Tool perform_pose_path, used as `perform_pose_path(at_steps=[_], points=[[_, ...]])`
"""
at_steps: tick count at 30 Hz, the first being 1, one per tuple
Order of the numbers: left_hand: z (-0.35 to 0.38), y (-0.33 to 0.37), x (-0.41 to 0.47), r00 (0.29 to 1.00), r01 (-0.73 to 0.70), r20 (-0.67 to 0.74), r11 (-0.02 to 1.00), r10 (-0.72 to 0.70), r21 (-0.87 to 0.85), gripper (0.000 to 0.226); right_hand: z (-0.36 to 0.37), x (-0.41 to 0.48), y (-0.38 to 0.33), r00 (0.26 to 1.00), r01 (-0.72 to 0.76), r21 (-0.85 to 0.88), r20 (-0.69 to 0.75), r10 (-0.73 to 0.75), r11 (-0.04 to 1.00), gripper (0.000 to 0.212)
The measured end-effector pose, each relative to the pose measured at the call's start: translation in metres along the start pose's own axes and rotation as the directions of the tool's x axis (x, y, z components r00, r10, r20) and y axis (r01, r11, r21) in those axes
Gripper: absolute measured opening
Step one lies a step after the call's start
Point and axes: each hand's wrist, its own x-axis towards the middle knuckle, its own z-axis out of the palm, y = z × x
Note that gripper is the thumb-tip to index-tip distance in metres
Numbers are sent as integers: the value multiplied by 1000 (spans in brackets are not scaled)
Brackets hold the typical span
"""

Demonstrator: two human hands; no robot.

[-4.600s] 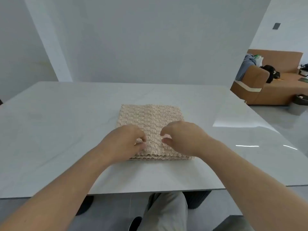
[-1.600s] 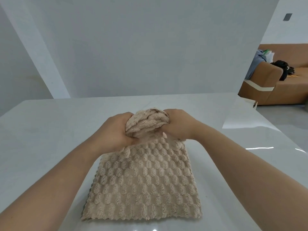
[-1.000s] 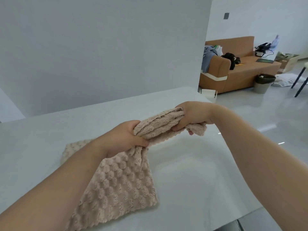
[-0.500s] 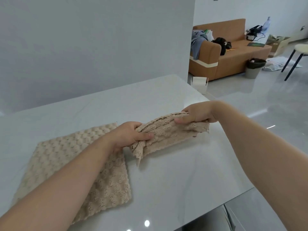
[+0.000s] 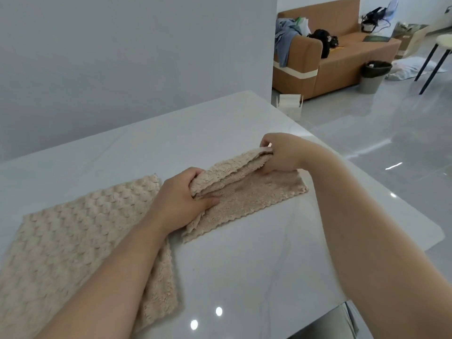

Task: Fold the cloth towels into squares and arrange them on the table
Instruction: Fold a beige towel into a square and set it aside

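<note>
Two beige cloth towels lie on the white marble table. One bubble-textured towel is spread flat at the left, partly under my left forearm. A second fluffy towel sits in the middle, its lower part resting on the table and its upper layers bunched and lifted. My left hand grips the left end of that bunched fold. My right hand pinches the right end, slightly raised off the table.
The table's right edge and rounded corner are near my right arm. Beyond it are glossy floor, a brown sofa with clothes and bags, a grey bin, a small white box and a stool. A grey wall stands behind the table.
The second towel has come down from mid-air: its lower part now lies spread on the table to the right of the flat towel. Both hands still hold its upper fold.
</note>
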Motion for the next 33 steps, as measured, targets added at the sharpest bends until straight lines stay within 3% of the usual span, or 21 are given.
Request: perform_pose_path(at_steps=[3,5,13,21,28,33], points=[[3,-1,-4,996,-37,-88,997,30,-74,54,14,-5,17,990,64,298,-139,-23,952,45],[4,-3,-3,987,-48,-158,991,27,-127,49,20,-7,22,979,122,378,-200,-48,918,48],[6,-21,5,936,-49,-351,985,-14,-168,57,35,-4,13,875,282,172,-449,-180,944,54],[9,-19,3,901,-85,-433,990,28,-114,42,49,3,22,849,120,-80,-509,-144,990,36],[6,-21,3,841,-54,-540,998,40,-10,32,44,-4,24,850,25,-75,-523,-61,997,43],[6,-16,-1,820,-44,-572,996,-12,-83,28,39,-7,23,883,32,103,-469,20,994,45]])
